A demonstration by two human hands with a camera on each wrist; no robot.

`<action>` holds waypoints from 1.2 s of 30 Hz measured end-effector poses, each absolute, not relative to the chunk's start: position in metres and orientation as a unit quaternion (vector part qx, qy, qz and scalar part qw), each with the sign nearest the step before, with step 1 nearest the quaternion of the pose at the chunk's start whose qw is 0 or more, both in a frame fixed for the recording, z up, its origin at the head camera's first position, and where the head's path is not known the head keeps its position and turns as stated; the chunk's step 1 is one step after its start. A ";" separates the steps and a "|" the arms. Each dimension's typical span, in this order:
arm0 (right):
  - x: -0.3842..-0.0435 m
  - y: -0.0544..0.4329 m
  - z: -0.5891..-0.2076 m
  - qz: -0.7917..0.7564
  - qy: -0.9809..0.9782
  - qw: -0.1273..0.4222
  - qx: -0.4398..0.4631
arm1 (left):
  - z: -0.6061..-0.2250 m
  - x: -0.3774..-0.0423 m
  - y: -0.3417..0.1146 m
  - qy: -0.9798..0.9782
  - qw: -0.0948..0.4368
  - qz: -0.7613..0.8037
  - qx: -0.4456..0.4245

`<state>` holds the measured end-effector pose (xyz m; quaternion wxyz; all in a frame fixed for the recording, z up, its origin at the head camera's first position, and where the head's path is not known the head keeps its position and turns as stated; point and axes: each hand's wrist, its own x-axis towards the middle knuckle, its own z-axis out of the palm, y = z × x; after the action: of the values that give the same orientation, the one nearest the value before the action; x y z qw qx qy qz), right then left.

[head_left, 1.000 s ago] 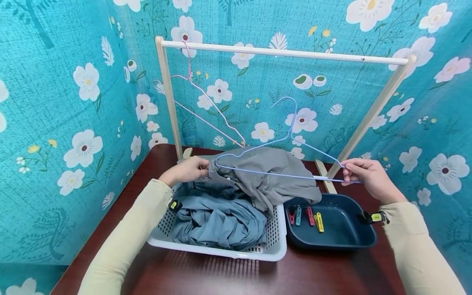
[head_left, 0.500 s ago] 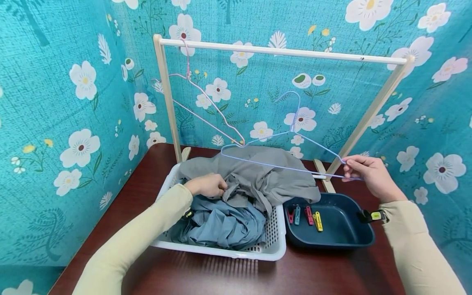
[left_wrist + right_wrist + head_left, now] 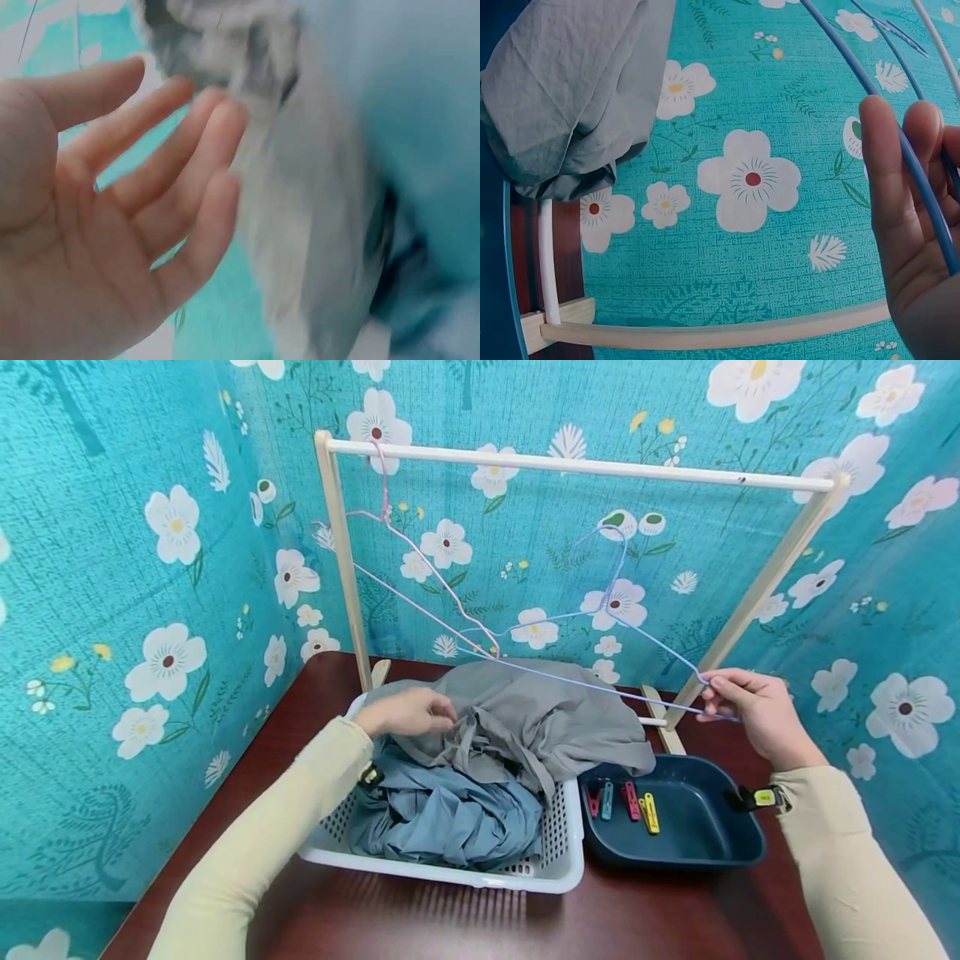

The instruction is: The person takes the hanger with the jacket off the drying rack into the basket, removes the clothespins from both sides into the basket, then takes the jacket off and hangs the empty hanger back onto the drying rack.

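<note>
While the right hand [image 3: 753,710] pinches one end of the blue hanger [image 3: 600,639] above the navy tray [image 3: 705,847] of pegs [image 3: 622,799], the left hand [image 3: 408,714], fingers [image 3: 187,150] spread, touches the grey shirt [image 3: 525,718] heaped in the white basket [image 3: 558,868] on the desk [image 3: 660,918]. Behind stands a wooden rack [image 3: 570,464] with a pink hanger [image 3: 420,568].

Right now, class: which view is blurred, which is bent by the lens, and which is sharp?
Left wrist: motion-blurred, shirt smeared, left hand soft. Head: wide-angle, rack rail bowed. Right wrist: sharp on hanger and right hand.
</note>
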<state>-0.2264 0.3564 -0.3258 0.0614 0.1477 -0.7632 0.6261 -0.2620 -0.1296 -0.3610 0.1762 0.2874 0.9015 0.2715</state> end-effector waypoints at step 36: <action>-0.234 0.317 -0.287 0.697 -0.683 0.110 0.189 | -0.361 -0.344 -0.217 0.908 -0.124 0.398 -0.039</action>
<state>-0.2336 0.3168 -0.2868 0.1102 0.1886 -0.6831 0.6969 -0.3445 -0.2166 -0.3613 -0.1236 -0.0389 0.9082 0.3980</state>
